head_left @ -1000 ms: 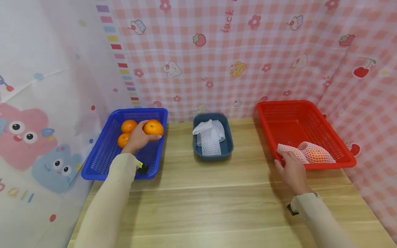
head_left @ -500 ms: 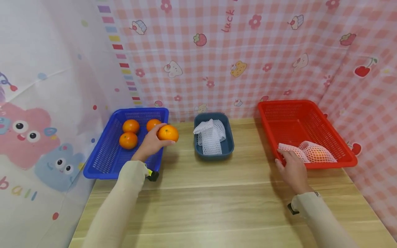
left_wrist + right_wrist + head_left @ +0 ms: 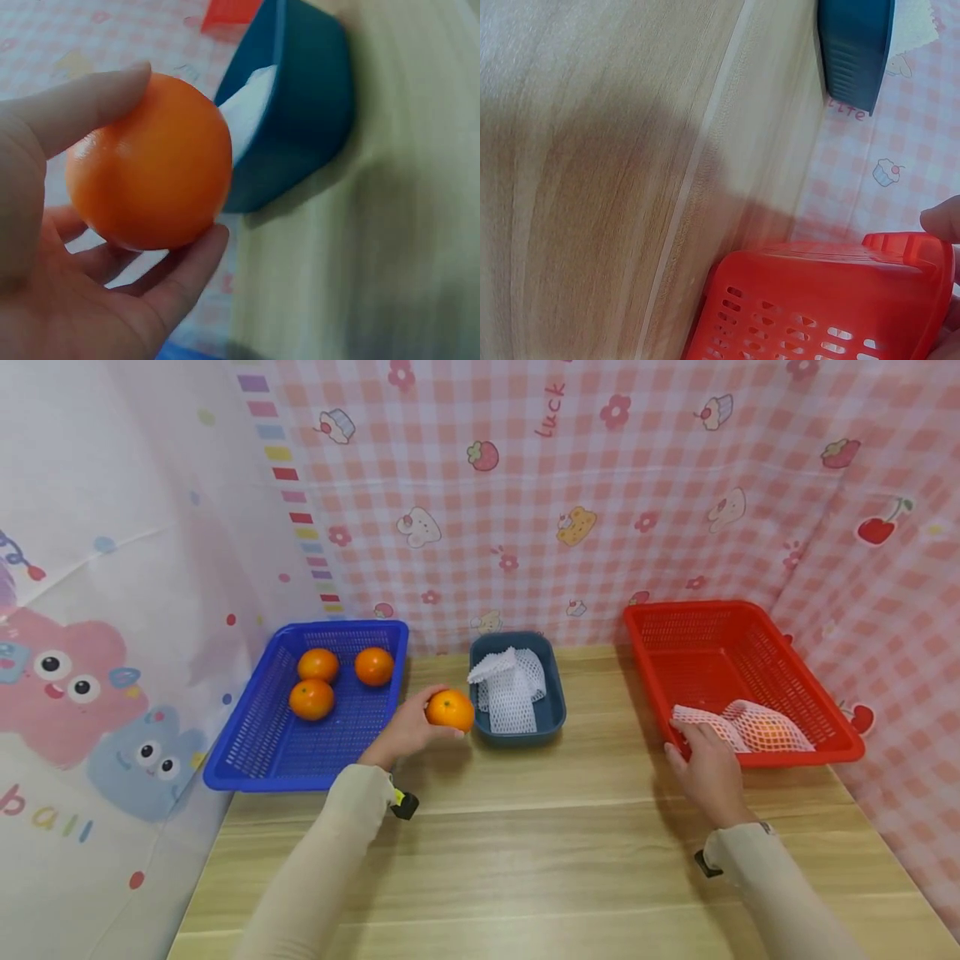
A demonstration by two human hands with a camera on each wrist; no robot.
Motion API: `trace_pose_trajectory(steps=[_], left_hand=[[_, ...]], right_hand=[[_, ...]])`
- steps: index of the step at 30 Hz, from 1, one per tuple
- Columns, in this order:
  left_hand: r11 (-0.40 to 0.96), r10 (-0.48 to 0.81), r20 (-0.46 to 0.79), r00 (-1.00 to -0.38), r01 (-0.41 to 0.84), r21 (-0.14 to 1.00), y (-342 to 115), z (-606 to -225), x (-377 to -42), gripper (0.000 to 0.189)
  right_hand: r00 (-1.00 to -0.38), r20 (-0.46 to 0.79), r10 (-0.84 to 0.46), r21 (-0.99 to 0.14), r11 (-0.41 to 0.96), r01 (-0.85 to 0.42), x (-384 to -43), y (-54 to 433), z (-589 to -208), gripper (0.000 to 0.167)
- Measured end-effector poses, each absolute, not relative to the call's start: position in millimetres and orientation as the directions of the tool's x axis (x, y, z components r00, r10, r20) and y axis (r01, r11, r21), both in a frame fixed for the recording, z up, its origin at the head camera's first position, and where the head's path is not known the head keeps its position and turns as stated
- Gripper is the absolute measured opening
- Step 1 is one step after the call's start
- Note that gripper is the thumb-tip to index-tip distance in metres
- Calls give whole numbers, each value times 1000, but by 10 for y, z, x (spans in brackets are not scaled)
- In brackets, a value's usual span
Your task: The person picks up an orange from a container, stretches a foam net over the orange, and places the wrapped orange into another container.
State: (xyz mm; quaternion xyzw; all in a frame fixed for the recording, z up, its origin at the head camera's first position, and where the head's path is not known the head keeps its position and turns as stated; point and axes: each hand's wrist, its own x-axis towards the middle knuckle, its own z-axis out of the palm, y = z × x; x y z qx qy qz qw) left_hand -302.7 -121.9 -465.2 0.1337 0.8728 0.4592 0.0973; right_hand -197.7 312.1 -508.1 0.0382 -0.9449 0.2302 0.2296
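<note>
The tabletop (image 3: 540, 868) carries three containers. Red basket (image 3: 686, 677): my right grip (image 3: 708, 772) holds its rim, beside a net-sleeved orange (image 3: 771, 735). Blue basket (image 3: 345, 752): three oranges (image 3: 311, 699). Teal bin (image 3: 517, 740): white foam nets (image 3: 512, 703); its wall stands just beside the bare orange (image 3: 452, 710) held in my left grip (image 3: 410, 729).

Behind the bare fingers (image 3: 196, 266) of the left hand (image 3: 405, 732) begins a long, plain, pale cream left sleeve (image 3: 322, 852), slightly creased; a small black block (image 3: 405, 806) with a bright yellow patch (image 3: 397, 796) juts from its end. Behind the bare fingers of the right hand (image 3: 711, 777) comes a matching right sleeve (image 3: 772, 881), with a squarish dark block (image 3: 707, 864) and a thin dark strip (image 3: 766, 829) at its end.
</note>
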Motion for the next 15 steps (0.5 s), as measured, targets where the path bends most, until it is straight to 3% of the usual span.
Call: trace_pose_trajectory(steps=[15], left_hand=[[612, 325, -141, -935, 94, 785, -1065, -5169, -2819, 80]], right_hand=[[-894, 446, 35, -418, 892, -173, -1982, 3127, -5079, 41]])
